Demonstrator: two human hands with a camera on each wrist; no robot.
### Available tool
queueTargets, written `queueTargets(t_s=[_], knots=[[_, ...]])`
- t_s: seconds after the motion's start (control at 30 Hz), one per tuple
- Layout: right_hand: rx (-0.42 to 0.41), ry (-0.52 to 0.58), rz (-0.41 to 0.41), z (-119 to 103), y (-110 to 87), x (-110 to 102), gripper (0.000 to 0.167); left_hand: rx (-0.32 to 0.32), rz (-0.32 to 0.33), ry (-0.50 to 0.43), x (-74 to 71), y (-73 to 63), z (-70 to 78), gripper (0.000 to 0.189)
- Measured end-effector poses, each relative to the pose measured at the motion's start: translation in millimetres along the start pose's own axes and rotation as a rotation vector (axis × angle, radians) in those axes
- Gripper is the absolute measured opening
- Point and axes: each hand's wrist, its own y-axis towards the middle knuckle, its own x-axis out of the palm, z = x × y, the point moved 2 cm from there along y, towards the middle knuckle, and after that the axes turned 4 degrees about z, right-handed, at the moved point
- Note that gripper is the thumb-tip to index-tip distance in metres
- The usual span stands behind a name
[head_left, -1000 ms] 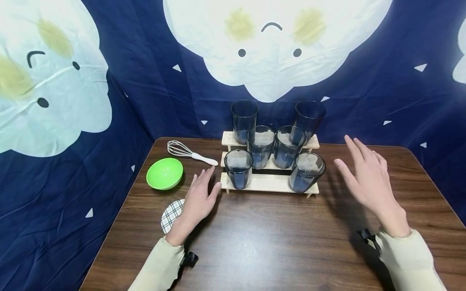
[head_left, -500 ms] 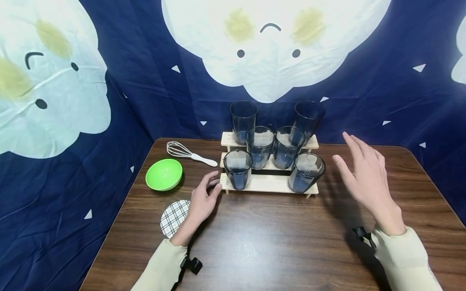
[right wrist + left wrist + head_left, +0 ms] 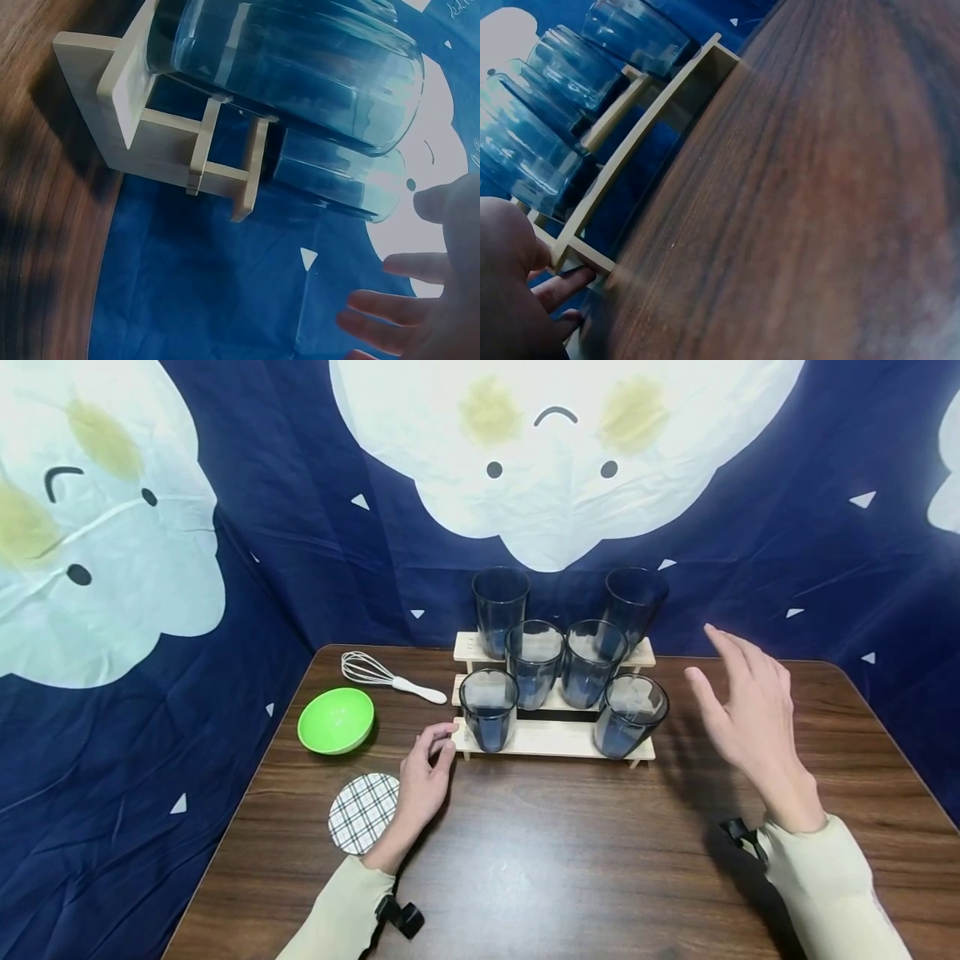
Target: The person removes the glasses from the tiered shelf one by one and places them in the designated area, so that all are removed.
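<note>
A three-tier wooden rack [image 3: 555, 739] stands at the back of the table and bears several dark blue-tinted glasses [image 3: 491, 714]. My left hand [image 3: 423, 781] is at the rack's front left corner, its fingers bent and their tips right at the end board. In the left wrist view, the fingers [image 3: 562, 289] lie low against the outer side of the end piece. My right hand [image 3: 757, 718] is raised to the right of the rack, apart from it, fingers extended and nothing in it. The right wrist view shows the rack's end [image 3: 142, 150] and glasses [image 3: 300, 75] beside that hand.
Left of the rack lies a white whisk [image 3: 397, 681]. A green bowl [image 3: 336, 721] stands near the table's left edge, with a round checked coaster [image 3: 363, 814] beside my left wrist. Blue cloth [image 3: 420, 560] with cloud prints hangs behind and at the left.
My left hand has moved right to the rack's left corner, its fingers bending and uncovering more of the coaster. My right hand has shifted slightly up and left. The rack and glasses stay put.
</note>
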Motion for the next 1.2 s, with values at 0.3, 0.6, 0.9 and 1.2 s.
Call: queueTargets(t_s=[0.3,0.6,0.9,1.2], knots=[[0.004,0.07,0.024,-6.1,12.4,5.4,0.054,-0.035,0.035,0.008,-2.5,-5.0,9.3,0.024],[0.018,0.15,0.029,-14.2,29.5,5.9,0.056,0.025,0.072,0.079,-5.0,-10.7,34.3,0.024],[0.042,0.197,0.017,-18.4,46.8,3.3,0.058,0.008,0.078,0.022,-6.2,-13.7,49.5,0.025],[0.091,0.231,-0.012,-24.6,57.1,8.6,0.063,-0.027,0.061,0.027,-7.2,-12.7,53.4,0.026]])
